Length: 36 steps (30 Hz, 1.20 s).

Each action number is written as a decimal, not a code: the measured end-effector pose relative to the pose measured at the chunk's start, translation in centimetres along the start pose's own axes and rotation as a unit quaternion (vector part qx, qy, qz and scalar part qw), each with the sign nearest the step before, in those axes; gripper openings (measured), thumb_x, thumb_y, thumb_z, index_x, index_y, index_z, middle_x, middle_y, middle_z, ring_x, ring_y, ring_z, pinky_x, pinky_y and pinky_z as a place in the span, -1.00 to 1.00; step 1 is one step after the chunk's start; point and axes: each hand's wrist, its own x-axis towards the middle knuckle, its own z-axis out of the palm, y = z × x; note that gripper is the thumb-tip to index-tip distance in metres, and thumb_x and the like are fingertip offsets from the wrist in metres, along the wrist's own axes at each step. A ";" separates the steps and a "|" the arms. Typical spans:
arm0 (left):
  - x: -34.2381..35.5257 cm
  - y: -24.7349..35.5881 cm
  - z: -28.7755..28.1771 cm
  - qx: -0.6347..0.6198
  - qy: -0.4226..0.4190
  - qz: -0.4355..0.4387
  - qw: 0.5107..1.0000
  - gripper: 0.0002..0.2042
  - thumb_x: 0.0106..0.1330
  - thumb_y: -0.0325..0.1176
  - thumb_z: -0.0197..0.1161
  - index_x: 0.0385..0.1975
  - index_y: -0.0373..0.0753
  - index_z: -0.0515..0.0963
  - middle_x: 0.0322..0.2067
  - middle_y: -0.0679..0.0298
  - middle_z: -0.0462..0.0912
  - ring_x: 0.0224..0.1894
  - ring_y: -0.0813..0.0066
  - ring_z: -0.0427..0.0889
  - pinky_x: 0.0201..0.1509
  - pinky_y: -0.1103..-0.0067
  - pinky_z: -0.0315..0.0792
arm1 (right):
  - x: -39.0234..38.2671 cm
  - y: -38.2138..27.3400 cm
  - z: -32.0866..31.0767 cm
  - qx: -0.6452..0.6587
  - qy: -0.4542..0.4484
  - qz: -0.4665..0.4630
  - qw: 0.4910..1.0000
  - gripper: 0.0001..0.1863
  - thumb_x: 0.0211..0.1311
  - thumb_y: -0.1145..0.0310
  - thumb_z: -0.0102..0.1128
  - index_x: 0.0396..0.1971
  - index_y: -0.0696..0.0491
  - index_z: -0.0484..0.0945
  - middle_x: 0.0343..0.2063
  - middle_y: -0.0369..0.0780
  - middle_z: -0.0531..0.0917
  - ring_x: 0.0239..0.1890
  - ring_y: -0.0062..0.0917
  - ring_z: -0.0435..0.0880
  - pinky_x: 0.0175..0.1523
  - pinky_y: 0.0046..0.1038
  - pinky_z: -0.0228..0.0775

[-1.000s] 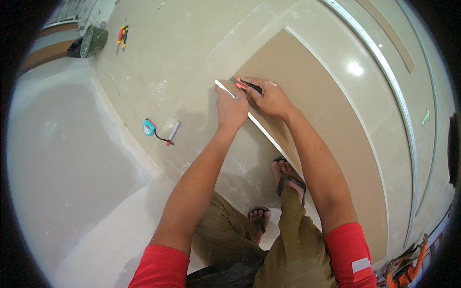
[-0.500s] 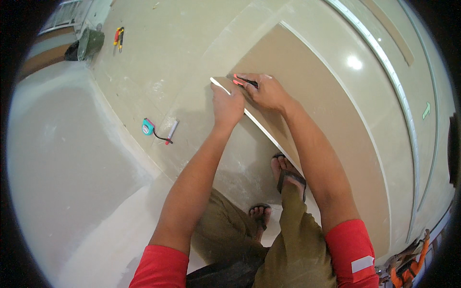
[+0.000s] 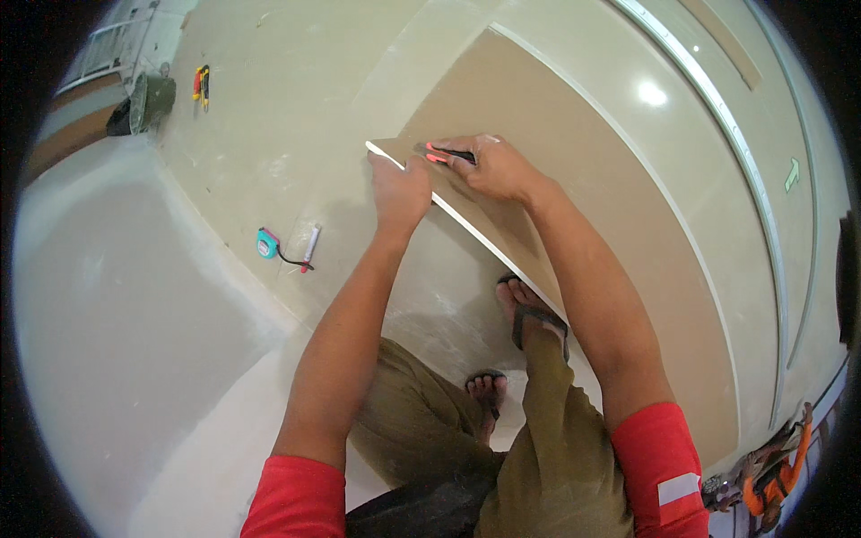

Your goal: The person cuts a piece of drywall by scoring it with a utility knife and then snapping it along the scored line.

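A plasterboard sheet (image 3: 619, 233) lies brown face up, with a white core showing along its edge. Its near strip is tilted up along a crease. My left hand (image 3: 401, 190) grips that raised strip near its far corner, fingers wrapped over the white edge. Just right of it, my right hand (image 3: 499, 169) is closed round a utility knife (image 3: 453, 153), black with pinkish-red parts. The blade end points left and sits at the brown face beside the crease; its exact contact is hard to make out.
A teal tape measure (image 3: 267, 243) and a marker (image 3: 310, 244) lie on the left. Farther off are red-yellow-black hand tools (image 3: 201, 88) and a bucket (image 3: 152, 101). Long metal strips (image 3: 731, 125) run along the right, with an orange tool (image 3: 778, 484) at lower right. My sandaled foot (image 3: 531, 309) stands by the board's edge.
The whole view has shifted slightly. Relative to the board's corner, the knife in my right hand has moved a little along the brown face toward me. My left hand keeps its hold.
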 end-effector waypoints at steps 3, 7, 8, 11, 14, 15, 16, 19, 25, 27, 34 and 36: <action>-0.2 0.2 0.0 0.012 -0.001 0.010 1.000 -0.49 0.37 -0.37 0.17 0.21 -0.56 0.27 0.06 -0.29 0.63 0.12 -0.22 0.68 0.24 0.14 0.52 | -0.5 0.7 -0.1 0.021 -0.001 -0.011 1.000 -0.56 0.42 0.22 0.19 0.27 -0.20 0.68 -0.04 0.04 0.77 -0.01 -0.04 0.73 0.14 -0.11 0.56; 0.2 -0.2 -0.1 0.025 -0.004 -0.003 1.000 -0.49 0.36 -0.36 0.16 0.21 -0.57 0.27 0.06 -0.29 0.63 0.12 -0.22 0.68 0.24 0.15 0.52 | -1.4 0.3 -0.5 0.021 -0.025 0.037 0.999 -0.56 0.42 0.22 0.21 0.26 -0.22 0.69 -0.10 0.04 0.77 -0.07 -0.04 0.73 0.10 -0.12 0.57; 0.1 -0.1 0.0 0.020 -0.004 -0.006 1.000 -0.49 0.36 -0.35 0.16 0.20 -0.57 0.28 0.06 -0.29 0.62 0.12 -0.22 0.67 0.24 0.14 0.51 | -1.7 0.2 -0.6 0.013 -0.031 0.034 0.999 -0.57 0.46 0.24 0.18 0.28 -0.16 0.67 -0.06 0.01 0.79 -0.05 -0.07 0.74 0.14 -0.17 0.56; 0.4 -0.5 0.2 0.022 -0.006 -0.003 1.000 -0.49 0.35 -0.34 0.16 0.19 -0.58 0.28 0.06 -0.29 0.62 0.11 -0.23 0.67 0.24 0.14 0.51 | -2.6 -0.3 -1.5 0.010 -0.041 0.036 0.998 -0.58 0.49 0.28 0.15 0.29 -0.11 0.66 -0.02 -0.02 0.80 -0.04 -0.11 0.75 0.18 -0.23 0.55; 1.4 -1.5 0.0 0.028 -0.027 -0.003 0.999 -0.49 0.34 -0.33 0.17 0.17 -0.59 0.29 0.06 -0.28 0.62 0.12 -0.23 0.66 0.24 0.14 0.49 | -3.5 0.2 -1.5 0.015 -0.042 0.036 0.998 -0.57 0.47 0.31 0.16 0.29 -0.13 0.66 -0.02 -0.02 0.80 -0.05 -0.12 0.75 0.18 -0.24 0.55; 1.6 -1.7 0.1 0.026 -0.048 -0.010 0.998 -0.49 0.34 -0.33 0.17 0.16 -0.59 0.30 0.06 -0.28 0.62 0.12 -0.23 0.66 0.25 0.14 0.48 | -3.8 0.7 -1.4 0.016 -0.038 0.032 0.999 -0.56 0.46 0.32 0.16 0.30 -0.14 0.66 -0.01 -0.02 0.80 -0.05 -0.13 0.75 0.18 -0.24 0.55; 1.7 -1.9 0.2 0.026 -0.050 -0.010 0.998 -0.49 0.34 -0.33 0.17 0.16 -0.59 0.30 0.06 -0.28 0.62 0.12 -0.23 0.66 0.25 0.14 0.48 | -4.2 1.1 -1.4 0.016 -0.037 0.034 0.999 -0.56 0.46 0.32 0.16 0.30 -0.14 0.66 -0.01 -0.02 0.80 -0.05 -0.13 0.75 0.18 -0.24 0.55; 1.8 -2.7 0.1 0.046 -0.029 0.004 0.999 -0.50 0.33 -0.34 0.17 0.16 -0.59 0.31 0.07 -0.28 0.61 0.13 -0.21 0.65 0.27 0.16 0.46 | -5.2 0.8 -1.5 0.015 -0.044 0.046 0.998 -0.55 0.44 0.32 0.18 0.29 -0.14 0.66 0.02 -0.03 0.79 -0.03 -0.14 0.75 0.18 -0.24 0.56; 1.3 -1.9 0.5 -0.006 -0.038 0.012 0.999 -0.48 0.33 -0.34 0.19 0.17 -0.58 0.30 0.08 -0.25 0.60 0.16 -0.16 0.62 0.29 0.18 0.45 | -7.3 2.2 -1.8 0.036 -0.002 -0.008 0.999 -0.57 0.42 0.26 0.20 0.24 -0.19 0.70 -0.12 0.07 0.77 -0.10 -0.04 0.73 0.09 -0.14 0.56; 1.9 -2.4 0.1 0.014 -0.036 -0.004 0.999 -0.48 0.33 -0.34 0.19 0.18 -0.57 0.29 0.08 -0.23 0.60 0.16 -0.14 0.62 0.29 0.19 0.45 | -7.5 1.7 -1.9 0.009 -0.045 0.040 0.998 -0.57 0.41 0.26 0.19 0.25 -0.18 0.70 -0.08 0.06 0.77 -0.06 -0.04 0.75 0.13 -0.15 0.57; 1.7 -2.4 0.2 -0.015 -0.043 0.003 0.999 -0.48 0.34 -0.34 0.18 0.19 -0.56 0.29 0.09 -0.21 0.59 0.14 -0.09 0.64 0.25 0.20 0.48 | -9.8 3.3 -1.9 0.021 -0.014 0.001 1.000 -0.57 0.44 0.25 0.17 0.26 -0.20 0.69 -0.05 0.05 0.77 -0.02 0.02 0.74 0.15 -0.12 0.56; 1.6 -1.9 -0.2 -0.021 -0.052 -0.011 0.998 -0.49 0.34 -0.33 0.19 0.18 -0.56 0.30 0.09 -0.21 0.59 0.12 -0.06 0.65 0.22 0.21 0.51 | -10.8 2.5 -2.5 0.006 -0.030 0.019 0.999 -0.57 0.45 0.26 0.16 0.26 -0.21 0.69 -0.02 0.06 0.76 0.00 0.03 0.72 0.17 -0.10 0.55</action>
